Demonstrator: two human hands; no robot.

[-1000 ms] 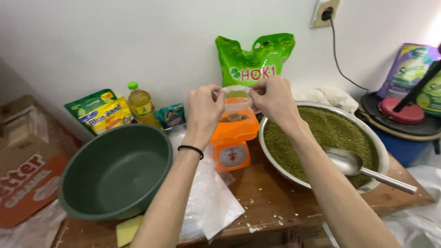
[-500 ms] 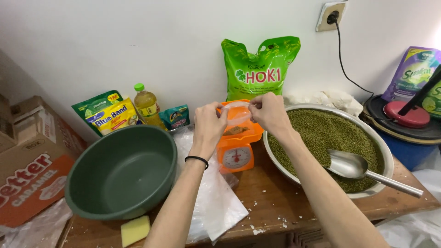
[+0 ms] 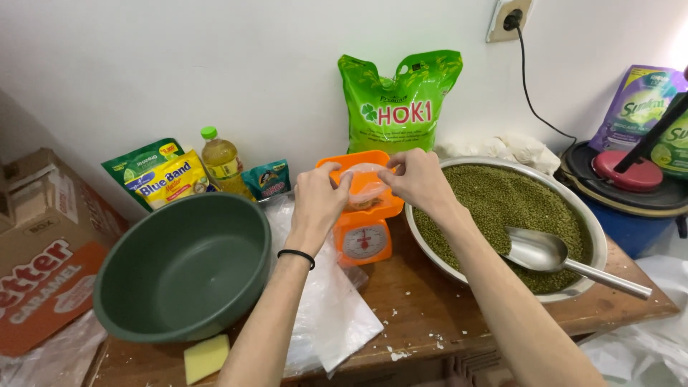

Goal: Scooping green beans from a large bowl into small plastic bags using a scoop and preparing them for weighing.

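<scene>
Pinching clear bag (image 3: 365, 185), both hands (image 3: 322, 197)

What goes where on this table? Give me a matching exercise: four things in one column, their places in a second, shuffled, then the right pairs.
Things:
1. Metal scoop
2. Yellow sponge
3. Small clear bag
4. Green sack

Places:
A. against the wall behind the orange scale
B. between the left hand and right hand, above the scale
C. in the tray of green beans
D. at the table's front edge, by the green basin

Pairs: 1-C, 2-D, 3-B, 4-A
</scene>
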